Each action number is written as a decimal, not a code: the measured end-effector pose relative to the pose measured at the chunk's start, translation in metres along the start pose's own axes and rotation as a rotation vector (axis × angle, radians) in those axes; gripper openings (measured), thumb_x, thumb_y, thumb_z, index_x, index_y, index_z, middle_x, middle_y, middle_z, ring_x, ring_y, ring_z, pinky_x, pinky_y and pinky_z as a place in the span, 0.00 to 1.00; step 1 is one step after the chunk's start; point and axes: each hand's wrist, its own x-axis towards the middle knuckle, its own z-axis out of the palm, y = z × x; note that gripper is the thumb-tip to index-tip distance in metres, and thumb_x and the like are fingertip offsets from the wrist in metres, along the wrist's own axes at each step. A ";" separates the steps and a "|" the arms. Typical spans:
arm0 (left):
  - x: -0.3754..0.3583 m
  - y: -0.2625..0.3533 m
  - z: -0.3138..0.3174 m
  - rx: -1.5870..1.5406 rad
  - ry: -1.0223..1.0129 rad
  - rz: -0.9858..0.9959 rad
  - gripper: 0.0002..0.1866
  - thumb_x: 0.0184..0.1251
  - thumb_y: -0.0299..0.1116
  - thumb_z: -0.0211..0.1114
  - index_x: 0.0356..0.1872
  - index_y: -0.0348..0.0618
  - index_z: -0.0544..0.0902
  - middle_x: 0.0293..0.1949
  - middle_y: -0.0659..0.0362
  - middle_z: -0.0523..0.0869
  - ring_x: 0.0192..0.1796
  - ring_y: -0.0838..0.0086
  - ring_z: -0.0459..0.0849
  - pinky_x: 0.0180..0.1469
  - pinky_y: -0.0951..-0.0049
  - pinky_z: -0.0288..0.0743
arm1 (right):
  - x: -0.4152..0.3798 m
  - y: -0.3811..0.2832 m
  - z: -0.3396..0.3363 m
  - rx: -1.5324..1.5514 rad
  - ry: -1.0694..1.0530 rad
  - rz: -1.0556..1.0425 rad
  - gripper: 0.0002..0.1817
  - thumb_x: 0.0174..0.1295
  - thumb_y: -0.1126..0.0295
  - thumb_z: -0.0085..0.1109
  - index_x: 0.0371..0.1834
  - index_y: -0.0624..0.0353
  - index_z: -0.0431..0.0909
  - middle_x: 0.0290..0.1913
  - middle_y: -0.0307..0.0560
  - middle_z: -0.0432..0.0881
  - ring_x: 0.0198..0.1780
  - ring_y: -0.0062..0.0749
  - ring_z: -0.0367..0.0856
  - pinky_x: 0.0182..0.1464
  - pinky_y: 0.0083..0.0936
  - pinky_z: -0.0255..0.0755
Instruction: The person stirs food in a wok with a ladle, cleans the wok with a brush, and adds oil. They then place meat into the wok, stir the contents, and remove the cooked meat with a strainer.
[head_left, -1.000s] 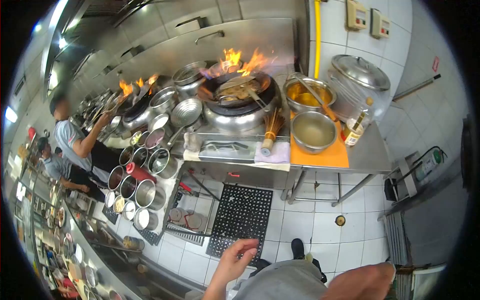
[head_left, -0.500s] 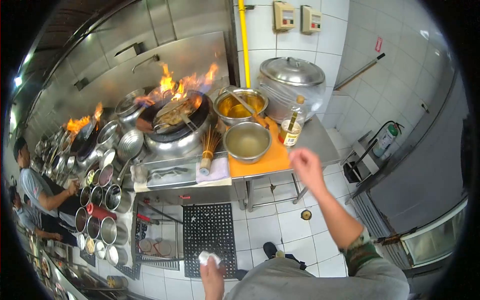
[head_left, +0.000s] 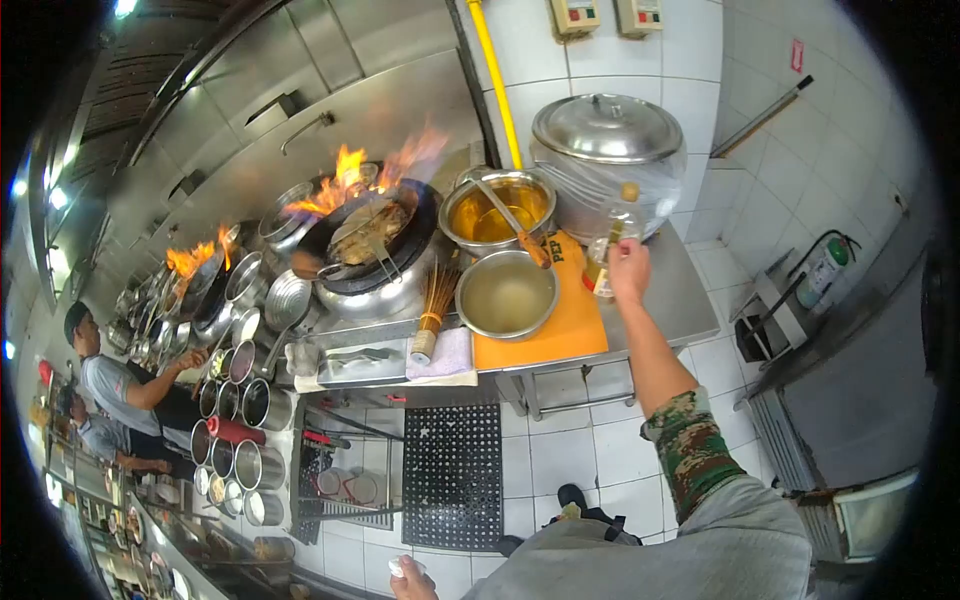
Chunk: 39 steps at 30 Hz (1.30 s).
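My right hand (head_left: 628,268) is at the end of the orange board (head_left: 555,335), fingers closed at the top of a small labelled jar (head_left: 600,282). What the fingers grip there is hidden. Just behind stands a clear plastic bottle (head_left: 626,212) with a yellowish cap. Low in the view, my left hand (head_left: 413,586) is closed around a crumpled white cloth (head_left: 402,566), partly cut off by the frame. Beside the jar, a steel bowl of cloudy liquid (head_left: 508,293) sits on the board. Behind that is a bowl of yellow oil (head_left: 490,215) with a wooden-handled utensil (head_left: 533,249) across it.
Flames (head_left: 350,175) rise around a wok (head_left: 370,235) holding food and a strainer. A bamboo brush (head_left: 436,310) lies on a folded cloth (head_left: 440,355). A big lidded pot (head_left: 610,130) stands at the back. Two people work at the left, near several steel containers (head_left: 258,462).
My right hand has moved forward to the jar, its fingers closing there. My left hand has dropped lower with the white cloth. The camera view has shifted slightly.
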 end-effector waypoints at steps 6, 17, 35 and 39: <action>-0.003 -0.019 0.030 -0.400 0.125 0.001 0.12 0.69 0.39 0.56 0.34 0.38 0.76 0.23 0.63 0.76 0.22 0.79 0.73 0.22 0.78 0.65 | 0.025 0.020 -0.010 0.043 -0.106 -0.212 0.23 0.53 0.49 0.65 0.39 0.59 0.81 0.41 0.56 0.79 0.46 0.48 0.77 0.49 0.37 0.70; -0.017 0.041 0.052 -0.033 -0.065 0.324 0.09 0.65 0.32 0.60 0.38 0.36 0.78 0.26 0.52 0.79 0.28 0.66 0.77 0.34 0.66 0.71 | 0.070 0.040 0.035 -0.117 -0.245 -0.322 0.27 0.55 0.47 0.63 0.44 0.63 0.80 0.42 0.60 0.81 0.45 0.52 0.79 0.48 0.40 0.71; -0.017 -0.008 0.030 -0.217 0.026 -0.013 0.12 0.66 0.29 0.53 0.45 0.35 0.80 0.23 0.54 0.84 0.24 0.72 0.83 0.31 0.71 0.76 | 0.074 0.083 -0.075 -0.114 -0.058 -0.480 0.19 0.68 0.55 0.53 0.46 0.63 0.77 0.38 0.44 0.81 0.37 0.26 0.79 0.40 0.22 0.73; 0.009 0.009 0.041 -0.144 0.198 0.147 0.13 0.62 0.30 0.57 0.45 0.35 0.80 0.23 0.47 0.83 0.24 0.60 0.83 0.32 0.64 0.76 | -0.122 0.000 -0.070 0.406 -0.894 -0.158 0.12 0.68 0.61 0.54 0.40 0.57 0.78 0.29 0.37 0.78 0.26 0.20 0.75 0.31 0.20 0.72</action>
